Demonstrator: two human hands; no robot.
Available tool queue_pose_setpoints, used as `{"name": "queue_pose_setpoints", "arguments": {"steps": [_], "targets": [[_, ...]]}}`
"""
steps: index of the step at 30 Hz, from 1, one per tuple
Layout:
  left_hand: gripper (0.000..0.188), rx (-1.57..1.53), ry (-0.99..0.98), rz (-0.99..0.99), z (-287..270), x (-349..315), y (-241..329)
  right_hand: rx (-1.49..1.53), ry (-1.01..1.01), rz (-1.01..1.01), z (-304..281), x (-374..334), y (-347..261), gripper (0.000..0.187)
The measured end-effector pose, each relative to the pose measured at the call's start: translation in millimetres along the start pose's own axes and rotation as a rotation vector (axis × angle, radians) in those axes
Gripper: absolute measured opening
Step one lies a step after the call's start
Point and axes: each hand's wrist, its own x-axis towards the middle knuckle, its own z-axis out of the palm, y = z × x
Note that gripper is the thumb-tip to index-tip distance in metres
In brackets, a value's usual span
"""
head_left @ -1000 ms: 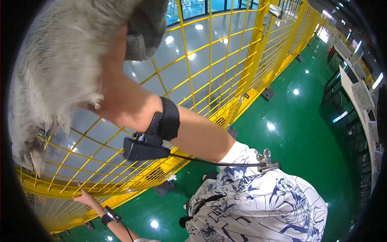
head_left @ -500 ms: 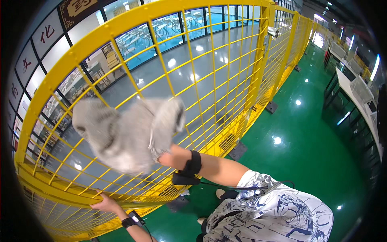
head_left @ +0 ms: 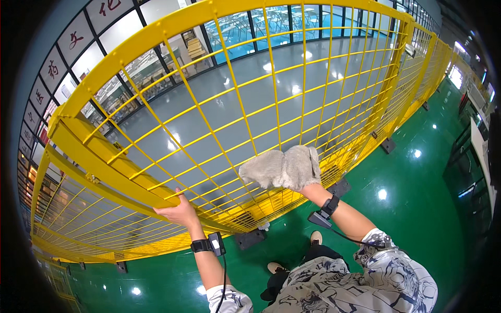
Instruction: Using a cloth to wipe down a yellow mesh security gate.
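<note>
The grey cloth [head_left: 284, 167] is hiding most of the right hand [head_left: 311, 190], while the view's lower edge is cutting off the patterned left sleeve [head_left: 237, 301].

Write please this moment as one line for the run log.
left grip: closed on yellow post | right grip: covered by grey fluffy cloth, over yellow mesh fence | green floor: glossy

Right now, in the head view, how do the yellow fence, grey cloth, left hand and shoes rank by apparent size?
Largest to smallest:
1. Yellow fence
2. Grey cloth
3. Left hand
4. Shoes, about alike
</note>
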Motion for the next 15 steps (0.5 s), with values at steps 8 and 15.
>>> {"name": "queue_pose_setpoints", "arguments": {"steps": [8,15], "targets": [[0.092,0.014,0.027,-0.004,-9.8,3.3,-13.0,0.04,-0.278,0.023,-18.8,-19.1,44.8,0.043],[0.089,0.017,0.132,0.074,0.8,19.7,-45.9,-0.112,0.271,0.038,-86.8,9.4,193.1,0.047]]}}
